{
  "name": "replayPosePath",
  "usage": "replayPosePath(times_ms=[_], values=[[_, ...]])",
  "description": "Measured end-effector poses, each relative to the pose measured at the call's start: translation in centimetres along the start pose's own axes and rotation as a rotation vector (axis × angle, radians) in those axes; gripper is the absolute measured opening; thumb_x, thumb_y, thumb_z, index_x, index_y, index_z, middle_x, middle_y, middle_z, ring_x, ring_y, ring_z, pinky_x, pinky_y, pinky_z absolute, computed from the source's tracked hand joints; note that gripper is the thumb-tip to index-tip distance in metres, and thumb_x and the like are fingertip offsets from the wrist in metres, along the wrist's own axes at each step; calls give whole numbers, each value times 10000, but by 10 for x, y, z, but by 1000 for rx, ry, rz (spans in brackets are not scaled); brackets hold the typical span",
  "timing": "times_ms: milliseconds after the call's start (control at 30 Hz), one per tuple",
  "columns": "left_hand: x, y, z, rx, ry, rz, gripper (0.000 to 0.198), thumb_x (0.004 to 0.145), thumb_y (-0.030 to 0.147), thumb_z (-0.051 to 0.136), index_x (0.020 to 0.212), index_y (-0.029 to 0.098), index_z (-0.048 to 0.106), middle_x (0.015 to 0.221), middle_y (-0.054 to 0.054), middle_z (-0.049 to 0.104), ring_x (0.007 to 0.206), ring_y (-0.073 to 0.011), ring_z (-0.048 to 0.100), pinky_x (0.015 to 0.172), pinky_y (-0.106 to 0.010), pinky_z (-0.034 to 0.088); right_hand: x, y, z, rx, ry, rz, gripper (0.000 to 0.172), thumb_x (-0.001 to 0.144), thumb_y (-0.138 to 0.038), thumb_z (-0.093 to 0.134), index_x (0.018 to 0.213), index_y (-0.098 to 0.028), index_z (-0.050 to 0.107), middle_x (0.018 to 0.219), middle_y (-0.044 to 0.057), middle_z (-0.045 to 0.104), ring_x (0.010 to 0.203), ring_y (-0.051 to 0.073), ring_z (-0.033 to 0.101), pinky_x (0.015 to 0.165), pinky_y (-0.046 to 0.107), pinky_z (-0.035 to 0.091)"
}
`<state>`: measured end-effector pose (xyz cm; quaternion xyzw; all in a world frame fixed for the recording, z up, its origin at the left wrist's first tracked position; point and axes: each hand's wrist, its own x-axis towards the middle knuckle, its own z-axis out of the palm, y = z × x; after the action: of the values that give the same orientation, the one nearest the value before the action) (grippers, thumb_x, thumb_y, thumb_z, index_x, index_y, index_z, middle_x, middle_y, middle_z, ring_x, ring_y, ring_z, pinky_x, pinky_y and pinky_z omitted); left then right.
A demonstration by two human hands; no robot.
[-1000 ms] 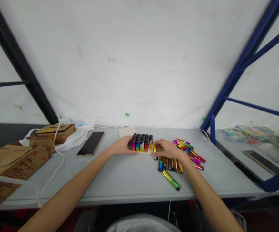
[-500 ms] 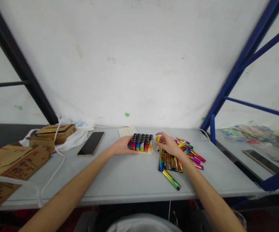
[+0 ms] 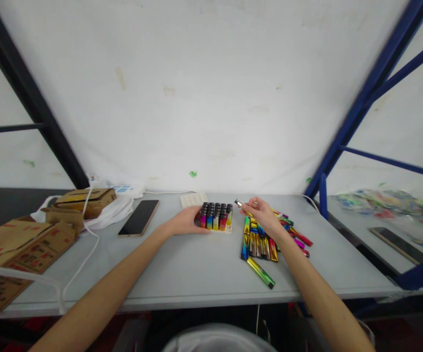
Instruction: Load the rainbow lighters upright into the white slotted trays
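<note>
Rows of upright lighters (image 3: 215,221) with dark tops and shiny coloured bodies stand in a white tray (image 3: 228,230). My left hand (image 3: 187,221) grips the tray and lighters from the left, thumb along the front and the other fingers partly hidden behind. Just right of the tray, my right hand (image 3: 260,212) pinches a single lighter (image 3: 239,203), its silvery end pointing up and left. Below that hand lies a pile of loose lighters (image 3: 260,244) in gold, red, blue and purple. One green-gold lighter (image 3: 260,273) lies apart, nearer the table's front edge.
A second white tray (image 3: 193,199) lies behind the lighters. To the left are a phone (image 3: 139,218), cardboard boxes (image 3: 28,249) and a white cable (image 3: 86,254). Blue metal posts (image 3: 358,112) rise at the right, with another phone (image 3: 398,244) and plastic packets (image 3: 380,210) beyond.
My right hand has shifted slightly up and right. The lighter in it has gone from upright to tilted, its silvery end now raised to the left. My left hand stays put.
</note>
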<state>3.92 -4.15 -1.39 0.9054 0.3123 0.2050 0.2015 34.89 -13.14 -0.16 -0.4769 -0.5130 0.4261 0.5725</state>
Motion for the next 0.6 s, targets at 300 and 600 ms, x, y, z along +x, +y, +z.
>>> replayPosePath(times_ms=[300, 600], values=[[0, 3, -2, 5, -9, -11, 713, 685, 685, 853, 1182, 194, 711, 1161, -105, 777, 1071, -362, 712, 934, -417, 557, -2, 0, 7, -136, -169, 5, 531, 836, -609, 744, 1164, -193, 708, 883, 25, 709, 813, 197, 685, 789, 335, 531], [0, 3, -2, 3, -8, -24, 717, 677, 672, 863, 1176, 183, 707, 1145, -106, 772, 1026, -366, 716, 886, -423, 566, -4, -3, 21, -91, -216, 103, 572, 850, -801, 586, 1019, -256, 549, 640, -98, 335, 475, 91, 240, 470, 230, 216]])
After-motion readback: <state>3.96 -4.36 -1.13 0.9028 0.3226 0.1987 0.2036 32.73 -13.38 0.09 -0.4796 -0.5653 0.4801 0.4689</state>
